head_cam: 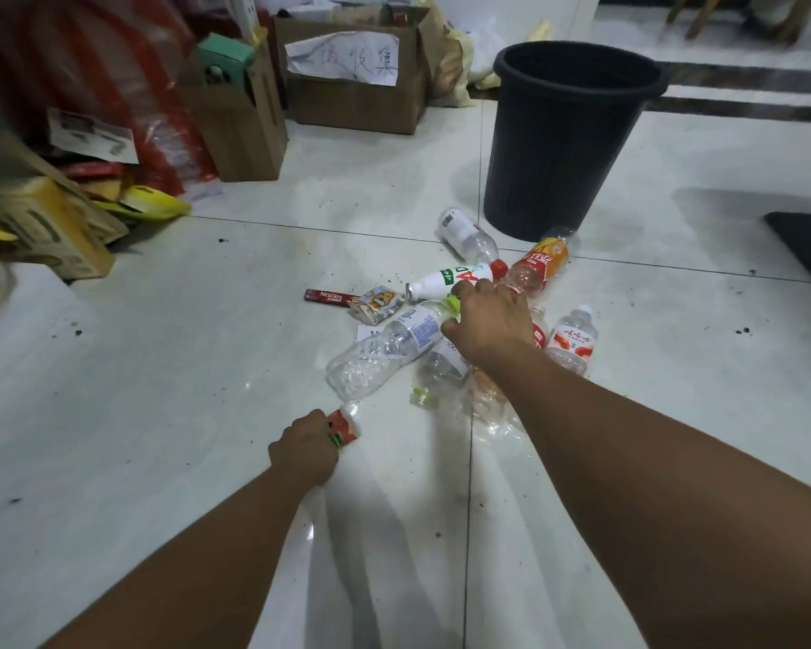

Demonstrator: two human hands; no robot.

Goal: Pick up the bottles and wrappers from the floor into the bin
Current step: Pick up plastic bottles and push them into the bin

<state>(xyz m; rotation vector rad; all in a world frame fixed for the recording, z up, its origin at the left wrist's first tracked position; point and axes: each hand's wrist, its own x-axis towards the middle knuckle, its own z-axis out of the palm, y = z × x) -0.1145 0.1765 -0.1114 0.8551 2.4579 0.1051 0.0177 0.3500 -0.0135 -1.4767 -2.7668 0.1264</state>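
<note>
glossy white tile floor [160, 367] being littered with crumpled plastic bottles [572, 341] and foil wrappers [378, 304] near ribbed black round bin [567, 147]. small watermelon-label bottle [345, 426] being gripped in left hand [303, 449], fingers curled tight. green-capped neck of crinkled clear bottle [385, 353] being clasped by right hand [488, 323].

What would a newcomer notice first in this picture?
A heap of bottles and wrappers lies mid-floor, just in front of the black bin. The right hand grips the big clear bottle by its neck there, while the left hand, nearer the camera, holds a small watermelon-label bottle.
</note>
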